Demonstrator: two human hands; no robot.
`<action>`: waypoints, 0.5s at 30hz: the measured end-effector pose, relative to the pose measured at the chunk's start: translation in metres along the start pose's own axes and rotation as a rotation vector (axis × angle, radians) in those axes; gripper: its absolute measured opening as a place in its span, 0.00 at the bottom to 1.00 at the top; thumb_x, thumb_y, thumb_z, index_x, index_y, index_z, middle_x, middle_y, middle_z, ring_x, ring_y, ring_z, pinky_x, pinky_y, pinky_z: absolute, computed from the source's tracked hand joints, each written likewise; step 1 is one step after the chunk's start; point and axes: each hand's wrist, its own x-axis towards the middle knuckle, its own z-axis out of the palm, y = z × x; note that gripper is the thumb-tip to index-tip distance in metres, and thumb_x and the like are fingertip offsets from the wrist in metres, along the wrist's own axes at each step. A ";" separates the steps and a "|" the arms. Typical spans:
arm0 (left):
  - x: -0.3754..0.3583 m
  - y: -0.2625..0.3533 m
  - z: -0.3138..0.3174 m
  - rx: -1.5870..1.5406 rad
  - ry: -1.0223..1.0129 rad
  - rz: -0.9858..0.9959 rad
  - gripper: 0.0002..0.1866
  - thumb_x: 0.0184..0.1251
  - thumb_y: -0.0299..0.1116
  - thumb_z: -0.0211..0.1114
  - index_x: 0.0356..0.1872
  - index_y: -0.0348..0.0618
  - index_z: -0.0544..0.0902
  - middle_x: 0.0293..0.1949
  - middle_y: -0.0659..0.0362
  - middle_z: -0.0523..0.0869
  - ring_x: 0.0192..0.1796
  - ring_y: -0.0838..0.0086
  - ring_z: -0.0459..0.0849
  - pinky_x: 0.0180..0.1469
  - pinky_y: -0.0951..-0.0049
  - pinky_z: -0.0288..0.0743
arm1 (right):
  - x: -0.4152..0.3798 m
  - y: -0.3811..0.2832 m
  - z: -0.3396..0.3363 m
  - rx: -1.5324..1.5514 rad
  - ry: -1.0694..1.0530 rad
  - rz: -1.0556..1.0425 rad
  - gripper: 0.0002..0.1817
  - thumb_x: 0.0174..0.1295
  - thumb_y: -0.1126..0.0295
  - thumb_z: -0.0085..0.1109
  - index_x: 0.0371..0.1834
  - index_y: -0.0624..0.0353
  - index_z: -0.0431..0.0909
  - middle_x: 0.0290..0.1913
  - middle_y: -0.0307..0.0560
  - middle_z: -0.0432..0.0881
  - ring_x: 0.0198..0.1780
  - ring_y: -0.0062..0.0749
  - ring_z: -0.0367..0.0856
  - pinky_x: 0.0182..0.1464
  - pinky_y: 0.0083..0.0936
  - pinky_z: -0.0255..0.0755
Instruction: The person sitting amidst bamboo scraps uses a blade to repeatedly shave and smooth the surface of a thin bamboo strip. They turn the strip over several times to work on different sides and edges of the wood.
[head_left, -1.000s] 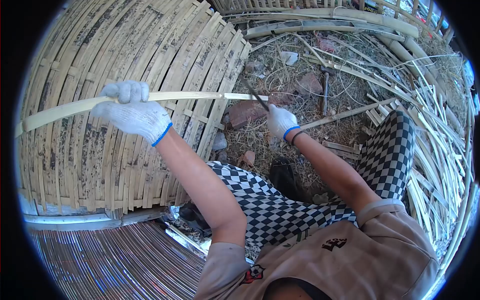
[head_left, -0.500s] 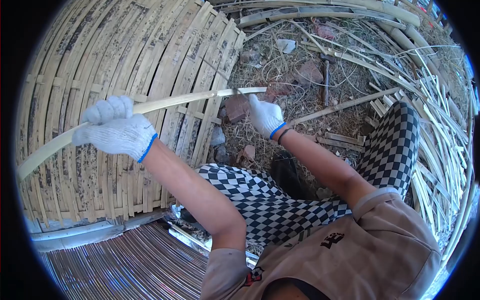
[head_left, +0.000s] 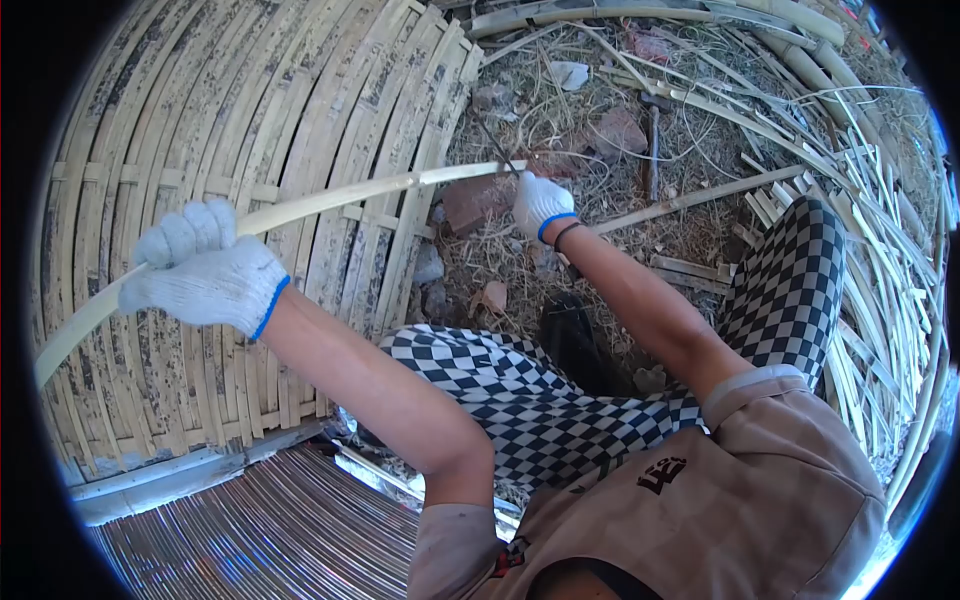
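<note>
A long pale bamboo strip (head_left: pixel 335 195) runs from the far left across to the middle of the view, bending gently. My left hand (head_left: pixel 207 265), in a white glove with a blue cuff, is closed around it. In a matching glove, my right hand (head_left: pixel 543 205) is closed at the strip's right end. A thin dark blade (head_left: pixel 497 145) crosses the strip there and points up and left from my right hand. The glove hides its handle.
A woven bamboo panel (head_left: pixel 330 110) fills the upper left. Bricks (head_left: pixel 478 203), a hammer (head_left: pixel 653 150) and fibre scraps lie on the ground. Split bamboo strips (head_left: pixel 870 300) pile up at the right. A slatted mat (head_left: pixel 270 530) lies at the lower left.
My left hand has moved slightly left and down with the strip. My right hand has shifted a little right, and the blade now points more steeply upward near the strip's tip.
</note>
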 end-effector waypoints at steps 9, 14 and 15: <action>0.007 -0.002 -0.017 -0.044 0.009 -0.041 0.37 0.78 0.76 0.31 0.15 0.59 0.52 0.13 0.68 0.48 0.16 0.76 0.42 0.19 0.74 0.39 | 0.025 0.068 0.034 -0.042 -0.166 0.183 0.17 0.70 0.64 0.55 0.54 0.63 0.84 0.49 0.69 0.88 0.55 0.59 0.88 0.54 0.50 0.82; 0.016 -0.014 -0.035 -0.354 -0.133 -0.088 0.38 0.72 0.80 0.38 0.25 0.53 0.66 0.16 0.71 0.53 0.16 0.81 0.47 0.19 0.76 0.39 | 0.014 0.080 0.036 0.131 -0.273 0.171 0.21 0.71 0.61 0.53 0.54 0.66 0.84 0.50 0.72 0.87 0.57 0.63 0.86 0.58 0.53 0.80; 0.018 -0.012 -0.031 -0.423 -0.171 -0.116 0.38 0.72 0.80 0.40 0.25 0.53 0.65 0.16 0.71 0.53 0.16 0.81 0.47 0.19 0.76 0.39 | 0.005 0.075 0.034 0.141 -0.266 0.202 0.21 0.71 0.60 0.53 0.56 0.65 0.83 0.49 0.72 0.87 0.56 0.63 0.86 0.58 0.53 0.80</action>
